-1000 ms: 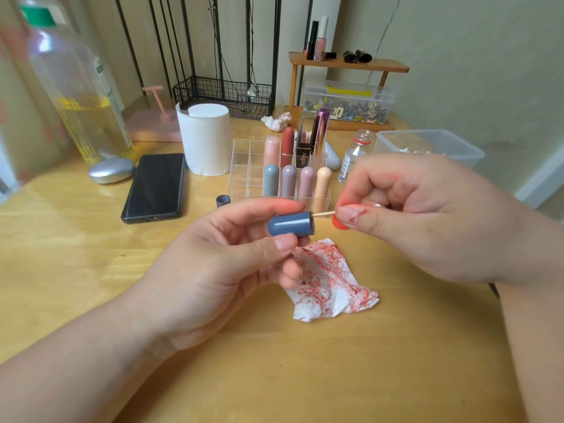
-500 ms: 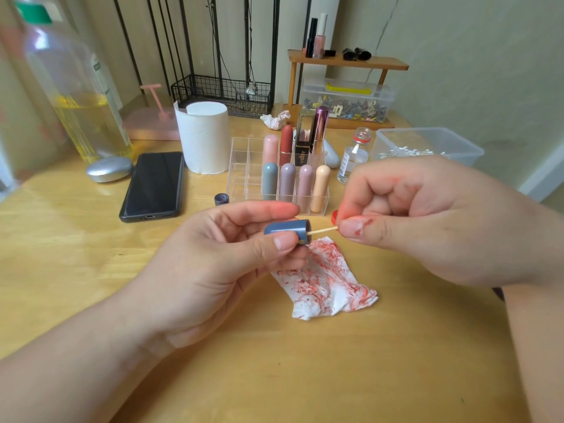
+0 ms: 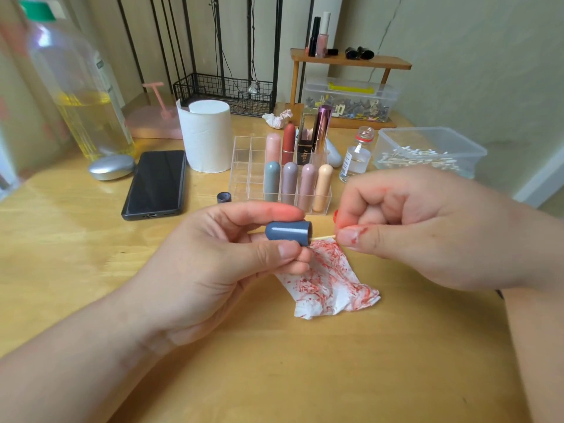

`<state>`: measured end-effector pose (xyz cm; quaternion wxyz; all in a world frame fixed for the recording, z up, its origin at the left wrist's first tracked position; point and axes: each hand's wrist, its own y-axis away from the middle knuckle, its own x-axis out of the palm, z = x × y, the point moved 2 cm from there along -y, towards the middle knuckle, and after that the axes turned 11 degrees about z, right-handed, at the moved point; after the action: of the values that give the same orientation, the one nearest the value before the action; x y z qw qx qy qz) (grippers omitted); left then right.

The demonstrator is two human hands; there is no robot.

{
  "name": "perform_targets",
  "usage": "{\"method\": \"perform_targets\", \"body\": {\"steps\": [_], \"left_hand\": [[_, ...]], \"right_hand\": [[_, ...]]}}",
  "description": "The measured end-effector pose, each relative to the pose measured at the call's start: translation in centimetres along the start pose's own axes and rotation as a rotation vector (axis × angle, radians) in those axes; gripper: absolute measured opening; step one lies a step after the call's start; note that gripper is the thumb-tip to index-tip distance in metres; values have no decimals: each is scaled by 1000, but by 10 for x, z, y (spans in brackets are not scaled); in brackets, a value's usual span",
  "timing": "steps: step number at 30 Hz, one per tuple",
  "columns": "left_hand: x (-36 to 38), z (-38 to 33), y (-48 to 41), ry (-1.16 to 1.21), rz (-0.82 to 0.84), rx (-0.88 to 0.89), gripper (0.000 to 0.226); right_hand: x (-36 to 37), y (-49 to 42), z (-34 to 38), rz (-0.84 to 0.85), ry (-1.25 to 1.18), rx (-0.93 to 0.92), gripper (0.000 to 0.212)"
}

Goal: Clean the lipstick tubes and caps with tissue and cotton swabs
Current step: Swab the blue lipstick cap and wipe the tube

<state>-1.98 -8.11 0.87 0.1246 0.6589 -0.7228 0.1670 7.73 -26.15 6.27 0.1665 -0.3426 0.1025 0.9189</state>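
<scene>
My left hand (image 3: pixel 219 270) holds a blue-grey lipstick cap (image 3: pixel 288 232) sideways between thumb and fingers, its open end facing right. My right hand (image 3: pixel 421 227) pinches a wooden-stemmed cotton swab (image 3: pixel 325 237); its stem runs into the cap's opening, and a red-stained tip shows above my fingers. Red smears mark my right thumb. Below the cap, a red-stained tissue (image 3: pixel 329 282) lies on the wooden table (image 3: pixel 274 361). A clear organiser (image 3: pixel 244 166) behind holds several capped lipsticks (image 3: pixel 290 181).
A small dark base piece (image 3: pixel 224 197) sits left of the organiser. A black phone (image 3: pixel 157 183), silver oval case (image 3: pixel 111 167), tissue roll (image 3: pixel 206 135) and oil bottle (image 3: pixel 79 87) stand at left. A small glass bottle (image 3: pixel 357 154) and swab box (image 3: pixel 427 151) stand at right.
Both hands have dropped slightly toward the tissue. The swab stem has gone a little deeper into the cap, and less of it shows between cap and right thumb.
</scene>
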Motion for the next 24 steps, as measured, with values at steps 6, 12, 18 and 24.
{"method": "perform_targets", "body": {"steps": [6,12,18,24], "left_hand": [[2,-1,0,6,-8,20,19],[-3,0,-1,13,0,42,27],[-2,0,0,-28,-14,91,23],[-2,0,0,-83,60,68,20]], "right_hand": [[-2,1,2,-47,-60,-100,8],[2,-2,2,-106,157,-56,14],[5,-1,4,21,114,3,19],[3,3,11,18,-44,-105,14]]}}
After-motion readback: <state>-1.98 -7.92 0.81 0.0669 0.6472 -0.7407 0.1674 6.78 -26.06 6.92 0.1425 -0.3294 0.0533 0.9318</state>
